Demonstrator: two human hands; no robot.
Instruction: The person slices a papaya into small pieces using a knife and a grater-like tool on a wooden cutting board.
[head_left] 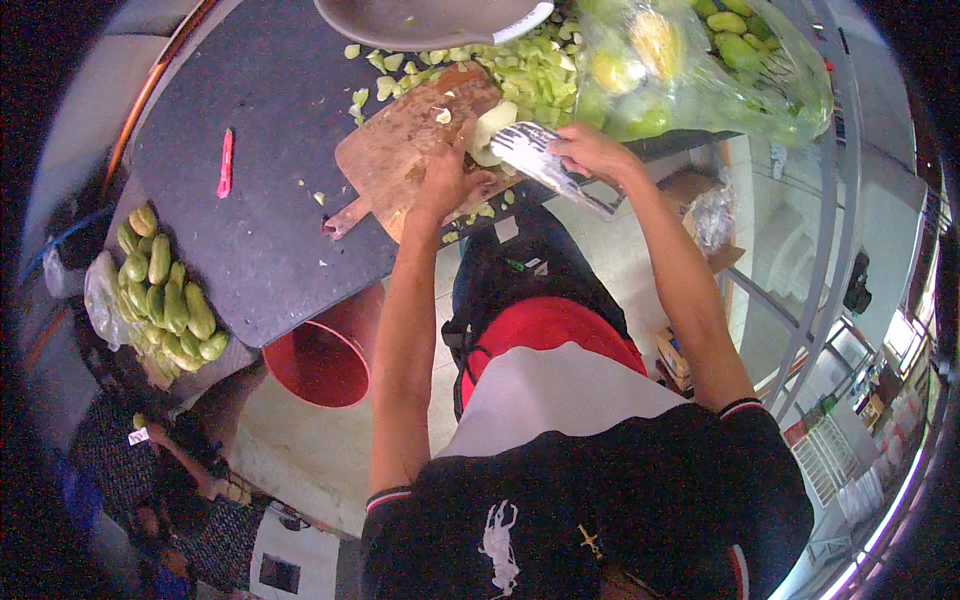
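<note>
Head view: a pale green piece (488, 138) of peeled produce lies at the right end of a wooden cutting board (392, 140), toward the near edge of the dark desk (290, 225). The right hand (597, 157) has its fingers closed around a broad-bladed knife (537, 154); the blade lies alongside the piece, and contact cannot be confirmed. The left hand (449, 183) is over the board, just beside the piece, fingers bent and thumb spread toward the knife side. Whether those fingers grip the piece cannot be told.

Light green chopped pieces (540, 82) are heaped beyond the board, with some scattered to its left. A grey bowl (430, 22) sits farther toward the desk's far edge. Clear plastic bags (640, 75) of green produce occupy the right end. A slim red tool (226, 165) lies alone toward the left edge. Elongated green fruits (170, 290) are piled outside the near left corner; a red bucket (318, 368) stands below the near edge.
</note>
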